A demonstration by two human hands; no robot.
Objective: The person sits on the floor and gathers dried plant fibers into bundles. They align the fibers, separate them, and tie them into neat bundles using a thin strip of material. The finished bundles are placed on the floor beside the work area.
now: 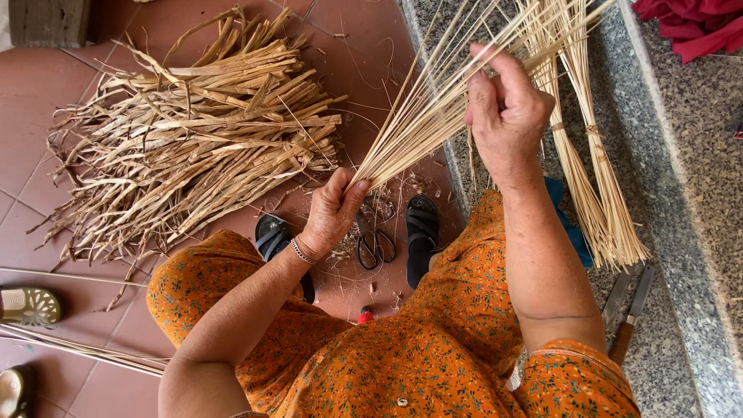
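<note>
My left hand (334, 210) grips the lower end of a bundle of thin pale straw sticks (422, 116) that fans up and to the right. My right hand (507, 108) is raised higher, its fingers pinching among the upper sticks of the same bundle. A silver bracelet circles my left wrist. Below my hands, black-handled scissors (375, 246) lie on the red tile floor between my two black sandals (422, 232).
A big heap of dry flat leaf strips (193, 147) lies on the tiles at left. Tied stick bundles (604, 201) lean on the grey granite step (681, 232) at right, with a knife (628, 317) beside them. Red cloth (693, 27) sits top right. Other sandals (27, 306) lie at far left.
</note>
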